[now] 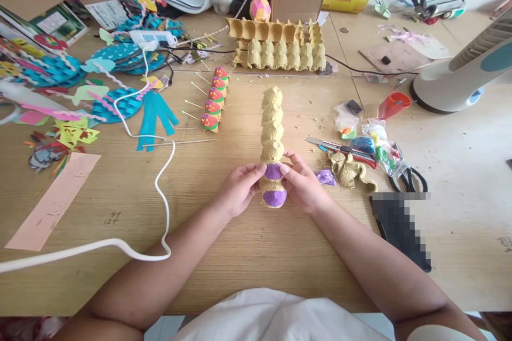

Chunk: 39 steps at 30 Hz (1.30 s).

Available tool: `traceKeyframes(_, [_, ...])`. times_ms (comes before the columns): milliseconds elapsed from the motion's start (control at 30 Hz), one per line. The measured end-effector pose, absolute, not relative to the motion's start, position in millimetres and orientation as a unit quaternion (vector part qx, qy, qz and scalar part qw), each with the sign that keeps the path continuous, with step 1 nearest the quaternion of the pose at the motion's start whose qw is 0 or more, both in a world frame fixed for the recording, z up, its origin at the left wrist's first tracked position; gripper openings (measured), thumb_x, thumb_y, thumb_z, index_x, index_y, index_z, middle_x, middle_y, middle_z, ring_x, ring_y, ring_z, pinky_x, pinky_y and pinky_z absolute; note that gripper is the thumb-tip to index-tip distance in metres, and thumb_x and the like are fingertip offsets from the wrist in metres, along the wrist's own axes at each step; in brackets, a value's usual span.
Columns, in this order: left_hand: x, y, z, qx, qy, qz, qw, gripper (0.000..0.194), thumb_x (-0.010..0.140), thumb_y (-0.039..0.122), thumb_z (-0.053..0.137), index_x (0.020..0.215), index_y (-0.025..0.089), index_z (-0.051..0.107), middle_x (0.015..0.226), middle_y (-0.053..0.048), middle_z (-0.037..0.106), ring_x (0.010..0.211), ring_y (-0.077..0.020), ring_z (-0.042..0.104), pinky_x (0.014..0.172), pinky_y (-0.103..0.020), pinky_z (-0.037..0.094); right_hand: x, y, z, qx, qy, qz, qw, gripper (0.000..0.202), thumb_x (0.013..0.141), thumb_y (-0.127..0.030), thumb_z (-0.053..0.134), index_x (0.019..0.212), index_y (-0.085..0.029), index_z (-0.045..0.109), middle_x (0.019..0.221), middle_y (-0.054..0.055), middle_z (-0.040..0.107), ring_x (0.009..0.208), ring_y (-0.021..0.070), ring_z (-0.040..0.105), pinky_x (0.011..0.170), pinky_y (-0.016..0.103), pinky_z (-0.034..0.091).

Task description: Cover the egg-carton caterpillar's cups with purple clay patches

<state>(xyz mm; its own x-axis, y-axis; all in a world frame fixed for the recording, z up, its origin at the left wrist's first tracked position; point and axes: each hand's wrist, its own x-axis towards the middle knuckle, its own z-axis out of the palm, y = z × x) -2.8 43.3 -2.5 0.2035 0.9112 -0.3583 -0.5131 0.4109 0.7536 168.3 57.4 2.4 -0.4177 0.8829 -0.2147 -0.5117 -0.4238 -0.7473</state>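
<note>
A strip of egg carton cups (272, 130) lies lengthwise in front of me, its bumps facing up. Purple clay (274, 199) covers part of the nearest cup, and a second purple patch (274, 171) sits on the cup behind it. From the left side, my left hand (242, 186) grips the strip, thumb at the edge of the second patch. My right hand (303, 181) holds the opposite side, its thumb also at that patch. A bag of purple clay (326, 177) lies just right of my right hand.
Left of the strip stands a painted carton caterpillar (216, 97) with pins. A utility knife (340, 150), torn carton scraps (350, 171), scissors (412, 178) and a phone (394, 229) lie to the right. A white cable (160, 181) crosses the left side; egg cartons (286, 55) stand behind.
</note>
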Motion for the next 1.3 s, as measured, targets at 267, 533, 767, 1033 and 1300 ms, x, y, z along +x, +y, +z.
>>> traceKeyframes(267, [-4.1, 46.3, -2.9, 0.263, 0.399, 0.491, 0.728, 0.043, 0.076, 0.054, 0.087, 0.090, 0.014, 0.081, 0.087, -0.008, 0.079, 0.077, -0.0162, 0.069, 0.069, -0.027, 0.052, 170.7, 60.9, 2.8, -0.301, -0.249, 0.809, 0.440, 0.052, 0.079, -0.026, 0.086, 0.120, -0.030, 0.055, 0.094, -0.003, 0.074, 0.081, 0.0155, 0.071, 0.077, 0.030, 0.058])
traceKeyframes(533, [-11.5, 46.0, -3.9, 0.379, 0.468, 0.480, 0.638, 0.033, 0.071, 0.043, 0.092, 0.082, 0.015, 0.079, 0.077, -0.004, 0.073, 0.073, -0.0150, 0.062, 0.070, -0.027, 0.049, 172.6, 61.7, 5.3, -0.290, -0.276, 0.804, 0.439, 0.051, 0.079, -0.026, 0.085, 0.122, -0.030, 0.056, 0.090, -0.004, 0.071, 0.079, 0.0151, 0.068, 0.076, 0.029, 0.055])
traceKeyframes(767, [-13.5, 42.5, -9.2, 0.426, 0.490, 0.467, 0.600, 0.027, 0.071, 0.038, 0.093, 0.074, 0.016, 0.076, 0.071, 0.000, 0.066, 0.069, -0.0130, 0.055, 0.066, -0.026, 0.042, 172.0, 60.4, 7.2, -0.293, -0.296, 0.801, 0.429, 0.054, 0.078, -0.030, 0.086, 0.122, -0.032, 0.055, 0.095, -0.002, 0.071, 0.083, 0.0171, 0.066, 0.077, 0.031, 0.052])
traceKeyframes(1033, [-9.7, 43.3, -10.6, 0.358, 0.441, 0.482, 0.668, 0.038, 0.076, 0.050, 0.088, 0.075, 0.015, 0.075, 0.077, -0.004, 0.072, 0.075, -0.0153, 0.061, 0.072, -0.028, 0.047, 172.7, 59.7, 2.9, -0.273, -0.290, 0.815, 0.422, 0.049, 0.080, -0.030, 0.084, 0.118, -0.033, 0.053, 0.091, -0.004, 0.068, 0.080, 0.0162, 0.064, 0.075, 0.030, 0.052])
traceKeyframes(1300, [-4.7, 40.7, -4.3, 0.309, 0.424, 0.470, 0.710, 0.038, 0.077, 0.052, 0.086, 0.078, 0.015, 0.078, 0.078, -0.005, 0.074, 0.072, -0.0151, 0.063, 0.067, -0.027, 0.047, 171.2, 58.7, 4.3, -0.287, -0.287, 0.804, 0.435, 0.037, 0.084, -0.029, 0.078, 0.111, -0.031, 0.053, 0.087, -0.005, 0.068, 0.079, 0.0169, 0.064, 0.075, 0.030, 0.052])
